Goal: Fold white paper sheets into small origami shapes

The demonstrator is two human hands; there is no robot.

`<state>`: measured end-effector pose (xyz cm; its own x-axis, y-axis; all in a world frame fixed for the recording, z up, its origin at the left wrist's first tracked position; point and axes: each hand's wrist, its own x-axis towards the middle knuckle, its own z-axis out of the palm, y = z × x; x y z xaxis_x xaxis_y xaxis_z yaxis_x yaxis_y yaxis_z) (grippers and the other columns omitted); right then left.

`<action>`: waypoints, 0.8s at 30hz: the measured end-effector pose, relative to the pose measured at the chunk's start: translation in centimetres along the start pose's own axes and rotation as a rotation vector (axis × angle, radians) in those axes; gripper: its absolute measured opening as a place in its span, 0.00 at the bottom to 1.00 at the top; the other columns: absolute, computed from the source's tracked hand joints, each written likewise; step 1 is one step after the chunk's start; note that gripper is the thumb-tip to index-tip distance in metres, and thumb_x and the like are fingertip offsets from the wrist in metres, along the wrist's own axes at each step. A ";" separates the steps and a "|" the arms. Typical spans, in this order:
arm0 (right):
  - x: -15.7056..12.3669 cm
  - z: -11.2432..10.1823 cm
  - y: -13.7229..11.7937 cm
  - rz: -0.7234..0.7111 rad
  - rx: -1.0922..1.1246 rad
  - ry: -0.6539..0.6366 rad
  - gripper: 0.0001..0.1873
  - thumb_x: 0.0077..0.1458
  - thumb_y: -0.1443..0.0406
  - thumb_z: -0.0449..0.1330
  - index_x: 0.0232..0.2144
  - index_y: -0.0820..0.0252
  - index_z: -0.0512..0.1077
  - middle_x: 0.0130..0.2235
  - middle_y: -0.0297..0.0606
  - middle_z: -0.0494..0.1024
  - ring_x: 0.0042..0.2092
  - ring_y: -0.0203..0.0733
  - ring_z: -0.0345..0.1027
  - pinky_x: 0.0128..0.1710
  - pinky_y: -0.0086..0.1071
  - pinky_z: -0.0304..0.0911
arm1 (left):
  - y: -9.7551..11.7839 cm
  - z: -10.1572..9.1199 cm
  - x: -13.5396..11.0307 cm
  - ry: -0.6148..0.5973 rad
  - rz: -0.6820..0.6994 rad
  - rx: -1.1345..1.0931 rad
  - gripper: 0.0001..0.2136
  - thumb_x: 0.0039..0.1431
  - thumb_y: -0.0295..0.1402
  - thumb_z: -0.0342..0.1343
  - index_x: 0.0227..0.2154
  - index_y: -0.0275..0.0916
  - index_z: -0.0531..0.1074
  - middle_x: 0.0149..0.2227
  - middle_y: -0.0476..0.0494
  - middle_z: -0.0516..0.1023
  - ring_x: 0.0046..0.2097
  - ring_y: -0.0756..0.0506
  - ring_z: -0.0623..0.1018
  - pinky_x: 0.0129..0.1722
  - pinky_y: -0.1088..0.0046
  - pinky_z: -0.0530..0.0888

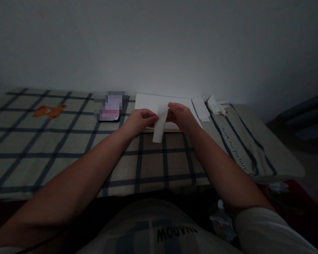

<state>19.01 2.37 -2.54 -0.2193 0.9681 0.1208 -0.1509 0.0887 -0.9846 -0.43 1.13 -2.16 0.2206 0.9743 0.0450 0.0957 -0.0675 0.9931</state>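
A narrow strip of white paper [160, 124] is held up in front of me, tilted, its lower end hanging past the near edge of a white pad or stack of paper. My left hand [140, 121] pinches the strip's left edge between thumb and fingers. Higher up, on the strip's right side, my right hand [182, 116] is closed on it, some fingers hidden behind the paper. Beneath both hands lie the white sheets [151, 101] on the checked cloth.
A phone [111, 107], partly blurred out, lies left of the sheets, with an orange bear-shaped piece [49, 111] farther left. To the right are a white paper piece [200, 108] and some folded paper scraps [216, 106]. A wall [159, 46] rises behind the cloth-covered table [116, 180].
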 end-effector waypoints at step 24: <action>-0.4 0.0 -0.2 -0.079 -0.270 -0.047 0.15 0.51 0.54 0.67 0.27 0.60 0.74 0.28 0.33 0.76 0.32 0.35 0.70 0.36 0.34 0.69 | 0.0 0.4 -0.2 0.008 0.014 -0.037 0.12 0.46 0.38 0.69 0.30 0.35 0.78 0.27 0.47 0.80 0.27 0.51 0.75 0.30 0.74 0.74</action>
<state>19.16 1.92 -2.37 -0.2622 0.9445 0.1981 0.0912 0.2286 -0.9692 -0.08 0.84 -2.21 0.2136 0.9751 0.0601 0.0568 -0.0738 0.9957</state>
